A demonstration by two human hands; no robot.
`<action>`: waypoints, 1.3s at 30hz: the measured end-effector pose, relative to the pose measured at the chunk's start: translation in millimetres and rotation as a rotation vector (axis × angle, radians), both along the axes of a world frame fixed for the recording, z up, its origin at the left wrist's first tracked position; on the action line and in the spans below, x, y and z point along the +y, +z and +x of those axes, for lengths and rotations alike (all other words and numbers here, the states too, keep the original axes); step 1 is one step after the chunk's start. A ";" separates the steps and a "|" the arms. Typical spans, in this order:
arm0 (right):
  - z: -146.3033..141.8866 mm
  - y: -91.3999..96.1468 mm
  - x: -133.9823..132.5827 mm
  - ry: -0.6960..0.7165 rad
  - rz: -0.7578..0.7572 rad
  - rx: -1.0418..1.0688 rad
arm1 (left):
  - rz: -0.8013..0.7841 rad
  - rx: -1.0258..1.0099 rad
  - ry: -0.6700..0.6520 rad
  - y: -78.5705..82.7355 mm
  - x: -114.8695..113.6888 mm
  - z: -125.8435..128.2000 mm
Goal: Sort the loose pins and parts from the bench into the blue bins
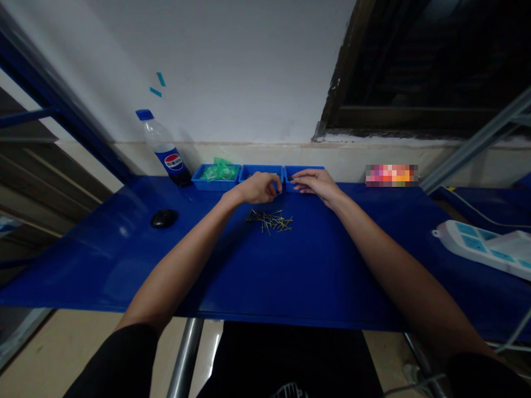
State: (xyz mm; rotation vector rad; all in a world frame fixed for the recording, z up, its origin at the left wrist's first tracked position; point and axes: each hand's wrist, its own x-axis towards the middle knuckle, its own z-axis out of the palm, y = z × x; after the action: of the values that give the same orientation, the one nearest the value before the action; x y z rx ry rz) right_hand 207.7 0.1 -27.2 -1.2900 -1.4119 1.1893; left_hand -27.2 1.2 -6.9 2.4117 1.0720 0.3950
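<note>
A loose pile of long, thin brass-coloured metal pieces (271, 221), like screws or nails, lies on the blue tabletop (265, 276). Just above and behind the pile, my left hand (259, 188) is closed in a pinch, with a thin metal piece showing at its fingertips. My right hand (317, 183) reaches over the front of the right blue bin (305, 168), its thumb and fingers pinched together; a small dark tip shows there, too small to name. The middle blue bin (262, 167) stands behind my left hand, its contents mostly hidden.
A left blue bin (207, 185) holds a green plastic bag (222, 170). Beside it stands a cola bottle (166, 146). A black computer mouse (163, 218) lies at left, a white power strip (481, 246) at right. The wall (249, 72) bounds the back.
</note>
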 end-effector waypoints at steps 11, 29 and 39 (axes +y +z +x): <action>-1.5 -3.4 -1.6 0.222 -0.027 -0.018 | 0.138 -0.239 0.058 -4.8 2.5 4.9; -2.4 -5.1 -1.6 0.182 0.028 0.047 | 0.154 -0.046 0.076 6.1 -3.1 2.5; -0.1 -1.1 3.4 -0.143 0.100 0.015 | -0.069 0.591 0.023 22.8 -20.6 -3.2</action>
State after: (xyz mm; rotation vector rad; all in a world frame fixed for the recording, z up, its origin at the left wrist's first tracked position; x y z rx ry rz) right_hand 207.6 3.5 -28.3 -1.2870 -1.3278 1.0184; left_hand -30.4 -19.4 15.9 2.5137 1.3198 -0.3722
